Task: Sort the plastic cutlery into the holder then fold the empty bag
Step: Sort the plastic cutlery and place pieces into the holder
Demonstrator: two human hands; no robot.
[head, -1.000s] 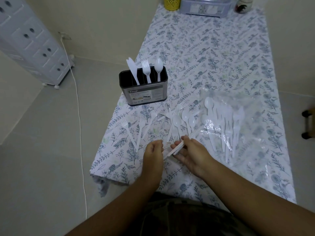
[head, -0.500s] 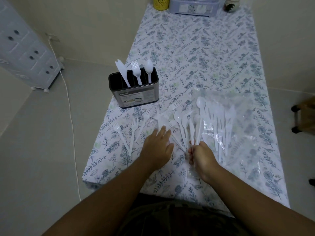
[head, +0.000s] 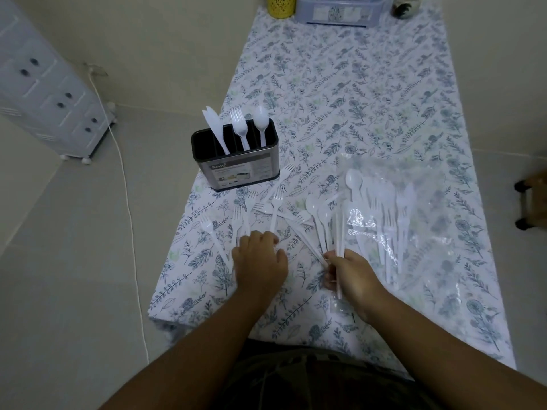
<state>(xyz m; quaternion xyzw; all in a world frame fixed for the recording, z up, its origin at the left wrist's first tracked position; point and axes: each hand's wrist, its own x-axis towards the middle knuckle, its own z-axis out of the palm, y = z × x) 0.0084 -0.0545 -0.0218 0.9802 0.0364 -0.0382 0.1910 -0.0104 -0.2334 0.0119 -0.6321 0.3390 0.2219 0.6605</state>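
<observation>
Right hand (head: 352,275) grips a fanned bunch of spoons (head: 322,220) by their handles near the table's front edge, I judge to carry them together to the holder (head: 236,170) at the left edge. Left hand (head: 260,258) curls over the loose forks (head: 242,214); whether it holds any I cannot tell, and the bag (head: 414,208), toward the right edge, still has cutlery in it.

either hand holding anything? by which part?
Right hand grips a bunch of white plastic cutlery by the handle ends. Left hand: fingers curled over loose forks, grip unclear.

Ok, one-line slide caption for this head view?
Right hand grips a bunch of spoons, left hand reaches loose forks near the holder.
</observation>
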